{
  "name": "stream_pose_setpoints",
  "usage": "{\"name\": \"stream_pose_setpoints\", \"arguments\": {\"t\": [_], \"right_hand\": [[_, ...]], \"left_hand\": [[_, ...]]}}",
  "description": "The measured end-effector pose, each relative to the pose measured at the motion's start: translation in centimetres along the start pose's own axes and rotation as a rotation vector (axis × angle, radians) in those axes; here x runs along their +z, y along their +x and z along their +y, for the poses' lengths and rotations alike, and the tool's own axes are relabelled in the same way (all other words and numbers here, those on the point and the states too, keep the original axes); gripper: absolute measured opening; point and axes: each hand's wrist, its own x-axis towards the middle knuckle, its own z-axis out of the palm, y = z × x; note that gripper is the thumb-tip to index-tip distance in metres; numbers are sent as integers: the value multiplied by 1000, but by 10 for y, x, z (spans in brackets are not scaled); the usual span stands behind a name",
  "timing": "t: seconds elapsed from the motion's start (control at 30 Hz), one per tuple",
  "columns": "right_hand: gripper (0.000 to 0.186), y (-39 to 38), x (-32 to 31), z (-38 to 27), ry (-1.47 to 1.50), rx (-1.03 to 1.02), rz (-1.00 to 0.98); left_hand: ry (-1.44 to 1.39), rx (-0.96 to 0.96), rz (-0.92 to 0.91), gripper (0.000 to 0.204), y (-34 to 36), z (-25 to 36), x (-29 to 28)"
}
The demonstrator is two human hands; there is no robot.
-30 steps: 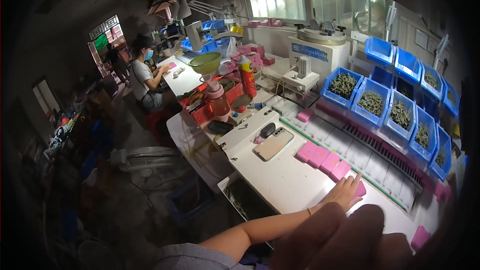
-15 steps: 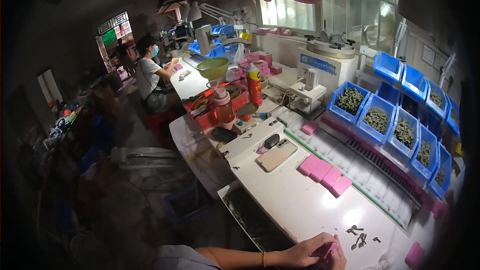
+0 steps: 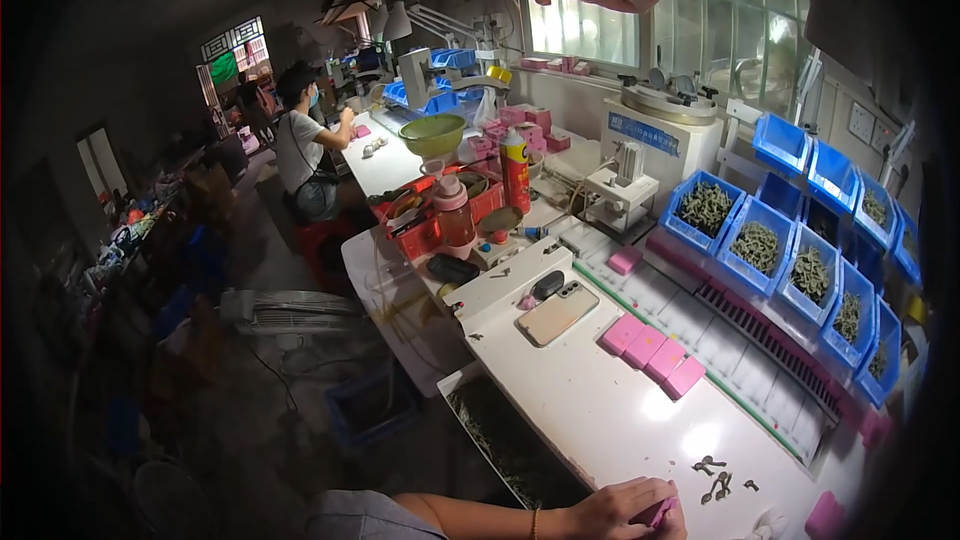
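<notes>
At the lower edge of the white table, my left hand is wrapped around a small pink block, its fingers bent over the top. My right hand closes on the same block from the other side, partly cut off by the frame. Just beyond my hands lie several small dark metal pieces, loose on the tabletop. A row of pink blocks sits farther along, near the green-edged strip. Another pink block rests to the right of my hands.
A phone lies mid-table. Blue bins of small greenish pieces line the right. Farther off stand a pink-lidded bottle, a red spray can and a white machine. A co-worker sits far left; an open drawer is below.
The whole view has shifted slightly. My left fingers have come further over the pink block, so less of it shows. The loose metal pieces and the row of blocks stay put.
</notes>
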Motion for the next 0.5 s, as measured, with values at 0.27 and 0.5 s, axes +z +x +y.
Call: {"name": "stream_pose_setpoints", "arguments": {"t": [0.27,0.5], "right_hand": [[45,-3,-2,-26,-341,10,101],[44,-18,0,-35,-994,-586,395]], "left_hand": [[-304,-330,-100,39,-2,-10,-12],[8,-208,-34,30,0,-38,-6]]}}
